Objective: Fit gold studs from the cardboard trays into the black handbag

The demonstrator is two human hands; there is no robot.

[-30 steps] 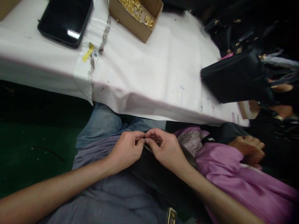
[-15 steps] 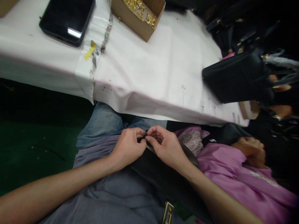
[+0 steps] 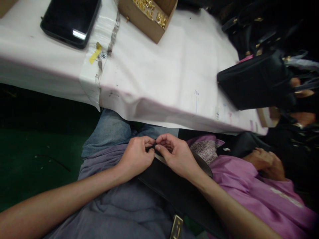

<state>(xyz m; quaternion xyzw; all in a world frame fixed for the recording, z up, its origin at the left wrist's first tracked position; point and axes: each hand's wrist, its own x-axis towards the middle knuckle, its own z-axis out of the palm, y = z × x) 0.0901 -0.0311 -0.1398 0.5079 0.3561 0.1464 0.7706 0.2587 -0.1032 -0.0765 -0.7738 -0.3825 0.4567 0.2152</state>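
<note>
In the head view, I see the black bag [image 3: 171,181] lying across the lap, below the table [image 3: 194,59]. My left hand [image 3: 140,152] and right hand [image 3: 177,153] pinch its upper edge, fingertips nearly touching; the exact bit between them is too dark to tell. I judge it light, bendy and smooth, apt to slide on cloth. I'd take it by that edge, sparing the gold clasp [image 3: 176,227], likely stiff and scratchable.

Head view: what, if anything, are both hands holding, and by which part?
Left hand and right hand seem to pinch the black bag at its far edge; exactly which part is hidden.
</note>
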